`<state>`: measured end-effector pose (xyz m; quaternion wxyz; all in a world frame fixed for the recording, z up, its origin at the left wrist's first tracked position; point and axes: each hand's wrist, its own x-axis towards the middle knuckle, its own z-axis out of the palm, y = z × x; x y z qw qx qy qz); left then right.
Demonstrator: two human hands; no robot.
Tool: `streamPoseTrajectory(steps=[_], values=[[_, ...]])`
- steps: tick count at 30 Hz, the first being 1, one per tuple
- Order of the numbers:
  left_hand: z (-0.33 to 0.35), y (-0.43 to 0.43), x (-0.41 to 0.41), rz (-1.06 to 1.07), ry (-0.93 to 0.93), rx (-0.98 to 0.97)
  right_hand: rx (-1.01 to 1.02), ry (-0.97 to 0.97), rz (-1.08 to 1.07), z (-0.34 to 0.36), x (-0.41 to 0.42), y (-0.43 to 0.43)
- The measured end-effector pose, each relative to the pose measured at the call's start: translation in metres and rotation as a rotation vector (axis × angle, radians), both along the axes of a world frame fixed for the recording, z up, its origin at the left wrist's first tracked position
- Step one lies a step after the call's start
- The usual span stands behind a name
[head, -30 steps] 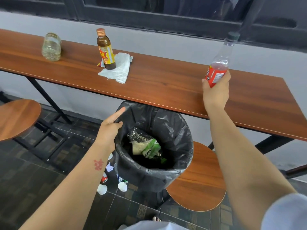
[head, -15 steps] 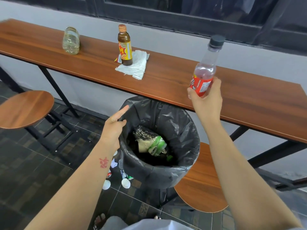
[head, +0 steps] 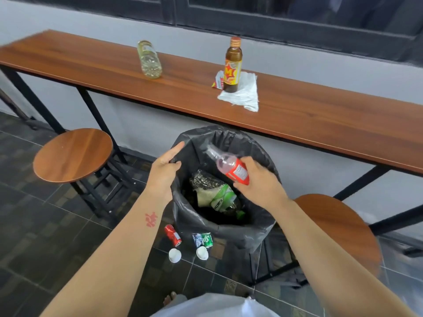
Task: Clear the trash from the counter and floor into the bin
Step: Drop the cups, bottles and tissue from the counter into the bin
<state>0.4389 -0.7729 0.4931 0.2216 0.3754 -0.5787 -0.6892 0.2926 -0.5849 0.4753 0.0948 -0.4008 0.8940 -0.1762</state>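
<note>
My right hand (head: 257, 181) grips a clear plastic bottle with a red label (head: 229, 165), tilted neck-first over the mouth of the black-lined bin (head: 231, 225). My left hand (head: 163, 171) pinches the bin liner's left rim, forefinger stretched out. Crumpled wrappers and a green packet (head: 217, 195) lie inside the bin. On the wooden counter (head: 320, 120) a brown glass bottle with a yellow label (head: 233, 66) stands on a white tissue (head: 243, 93), a small wrapper (head: 218, 80) beside it. A clear bottle (head: 150, 60) lies on its side further left.
On the tiled floor by the bin lie a red can (head: 172, 235), a green and blue can (head: 202, 240) and two white cups (head: 175, 255) (head: 202, 252). Round wooden stools stand left (head: 73, 154) and right (head: 338, 229) of the bin.
My right hand has carried the red-label bottle down from above the counter to the bin mouth and tipped it over. The view has swung left. My left hand stays on the liner.
</note>
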Motion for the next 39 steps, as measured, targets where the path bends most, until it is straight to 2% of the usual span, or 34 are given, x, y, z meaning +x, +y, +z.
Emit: streamPoseTrajectory(steps=[4, 9, 20, 25, 30, 32, 35, 39], values=[[0.004, -0.039, 0.025, -0.033, 0.006, -0.038, 0.226, -0.005, -0.010, -0.031, 0.027, -0.046], [0.010, -0.074, 0.046, -0.054, 0.000, -0.055, 0.369, 0.018, 0.017, -0.049, 0.053, -0.087], [0.012, -0.109, 0.050, -0.061, -0.026, -0.046, 0.309, 0.044, 0.116, -0.047, 0.053, -0.115], [0.010, -0.123, 0.037, -0.049, -0.049, -0.047, 0.125, 0.118, 0.073, -0.021, 0.045, -0.120], [0.008, -0.133, 0.021, -0.054, -0.047, -0.053, -0.380, 0.340, -0.058, 0.024, 0.019, -0.128], [0.007, -0.137, 0.015, -0.061, -0.045, -0.052, -0.521, 0.404, -0.154, 0.042, 0.000, -0.134], [0.005, -0.140, 0.009, -0.062, -0.043, -0.046, -0.636, 0.323, -0.318, 0.059, -0.041, -0.149], [0.003, -0.141, 0.001, -0.027, -0.042, -0.010, -0.611, 0.136, -0.455, 0.069, -0.087, -0.174]])
